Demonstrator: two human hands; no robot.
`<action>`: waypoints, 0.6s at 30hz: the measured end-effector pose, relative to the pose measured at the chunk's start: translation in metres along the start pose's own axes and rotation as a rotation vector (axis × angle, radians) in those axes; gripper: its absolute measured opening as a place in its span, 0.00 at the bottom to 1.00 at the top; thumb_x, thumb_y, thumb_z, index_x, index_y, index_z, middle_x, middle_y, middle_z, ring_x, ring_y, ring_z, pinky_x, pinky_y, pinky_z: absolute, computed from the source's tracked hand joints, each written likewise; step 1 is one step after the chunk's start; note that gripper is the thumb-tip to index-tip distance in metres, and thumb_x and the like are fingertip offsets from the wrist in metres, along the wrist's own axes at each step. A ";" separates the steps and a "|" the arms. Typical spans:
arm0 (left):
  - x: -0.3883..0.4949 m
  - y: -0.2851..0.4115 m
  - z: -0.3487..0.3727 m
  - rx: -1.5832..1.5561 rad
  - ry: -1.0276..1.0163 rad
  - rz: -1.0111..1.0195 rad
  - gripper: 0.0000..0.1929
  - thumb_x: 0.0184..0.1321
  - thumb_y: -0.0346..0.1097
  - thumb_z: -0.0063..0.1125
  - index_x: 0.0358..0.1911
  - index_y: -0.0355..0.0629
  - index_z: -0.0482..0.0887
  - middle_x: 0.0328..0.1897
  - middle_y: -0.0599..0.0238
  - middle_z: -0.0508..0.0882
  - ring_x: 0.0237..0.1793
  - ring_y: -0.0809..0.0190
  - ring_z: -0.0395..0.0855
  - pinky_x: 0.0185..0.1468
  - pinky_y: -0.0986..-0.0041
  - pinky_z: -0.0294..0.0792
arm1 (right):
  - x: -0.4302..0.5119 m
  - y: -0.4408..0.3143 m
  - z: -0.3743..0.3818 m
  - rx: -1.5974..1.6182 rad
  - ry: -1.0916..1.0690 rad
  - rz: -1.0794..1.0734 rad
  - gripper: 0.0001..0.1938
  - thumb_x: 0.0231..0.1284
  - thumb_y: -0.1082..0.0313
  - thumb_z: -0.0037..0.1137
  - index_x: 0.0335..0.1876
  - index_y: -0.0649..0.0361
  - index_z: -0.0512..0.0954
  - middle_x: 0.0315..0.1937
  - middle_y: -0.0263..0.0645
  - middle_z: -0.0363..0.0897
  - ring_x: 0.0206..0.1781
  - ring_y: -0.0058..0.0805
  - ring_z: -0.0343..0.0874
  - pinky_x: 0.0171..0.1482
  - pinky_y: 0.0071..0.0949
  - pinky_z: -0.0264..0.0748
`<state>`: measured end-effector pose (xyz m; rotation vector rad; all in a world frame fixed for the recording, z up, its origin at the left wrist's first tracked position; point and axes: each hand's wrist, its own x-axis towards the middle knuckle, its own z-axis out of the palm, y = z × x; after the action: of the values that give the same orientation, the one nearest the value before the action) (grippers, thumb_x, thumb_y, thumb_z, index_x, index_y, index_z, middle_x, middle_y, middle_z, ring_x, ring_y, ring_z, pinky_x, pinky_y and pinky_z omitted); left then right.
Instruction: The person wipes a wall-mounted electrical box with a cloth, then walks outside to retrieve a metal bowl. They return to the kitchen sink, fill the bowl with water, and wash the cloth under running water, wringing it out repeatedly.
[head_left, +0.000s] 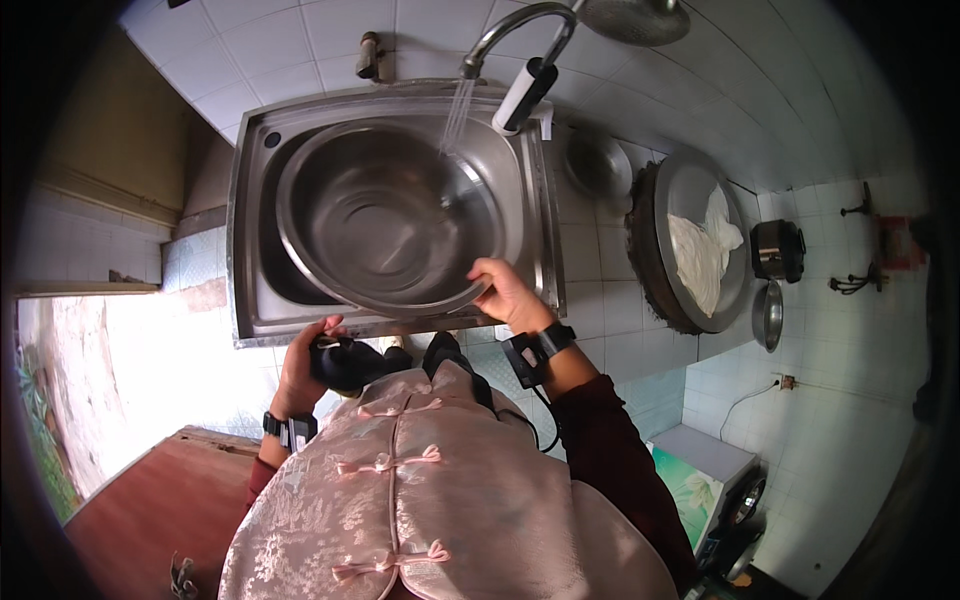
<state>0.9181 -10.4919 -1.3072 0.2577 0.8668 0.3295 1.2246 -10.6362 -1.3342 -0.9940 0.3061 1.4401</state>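
A large round stainless steel basin (360, 217) sits tilted in the rectangular steel sink (255, 330). Water runs from the curved faucet (517, 22) into the basin's right side. My right hand (506, 292) grips the basin's rim at the front right, thumb and fingers around the edge. Below the sink's front left edge is my left hand (307, 367), beside a dark object (345, 367) that I cannot identify; whether the fingers hold it cannot be told.
A blurred metal bowl (598, 165) stands right of the sink. Farther right, a large round lid (686, 195) bears a crumpled white cloth (701, 255). Near the wall are a dark pot (776, 251) and a small steel bowl (767, 315). A reddish panel (165, 510) is at lower left.
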 end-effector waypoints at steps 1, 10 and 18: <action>-0.001 0.001 0.002 -0.015 0.003 0.028 0.15 0.67 0.37 0.46 0.49 0.32 0.75 0.36 0.62 0.81 0.41 0.63 0.78 0.51 0.72 0.72 | -0.003 -0.004 -0.006 -0.061 -0.052 -0.080 0.06 0.45 0.74 0.60 0.22 0.56 0.73 0.22 0.31 0.71 0.26 0.21 0.72 0.35 0.25 0.73; 0.000 0.012 0.018 0.058 0.006 -0.139 0.14 0.68 0.38 0.43 0.47 0.37 0.77 0.37 0.61 0.83 0.39 0.62 0.82 0.49 0.72 0.75 | -0.031 -0.028 -0.020 -0.528 0.546 -0.420 0.11 0.40 0.72 0.58 0.33 0.63 0.75 0.29 0.33 0.75 0.30 0.26 0.73 0.25 0.26 0.65; -0.001 0.014 0.023 0.094 0.059 -0.169 0.14 0.69 0.39 0.42 0.46 0.38 0.77 0.37 0.61 0.83 0.37 0.62 0.82 0.47 0.72 0.76 | -0.046 -0.028 -0.023 -0.608 0.648 -0.646 0.11 0.44 0.70 0.58 0.33 0.67 0.74 0.29 0.35 0.75 0.28 0.23 0.73 0.24 0.24 0.67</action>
<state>0.9327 -10.4817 -1.2873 0.2605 0.9571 0.1396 1.2507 -10.6793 -1.3039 -1.8525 -0.0159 0.5826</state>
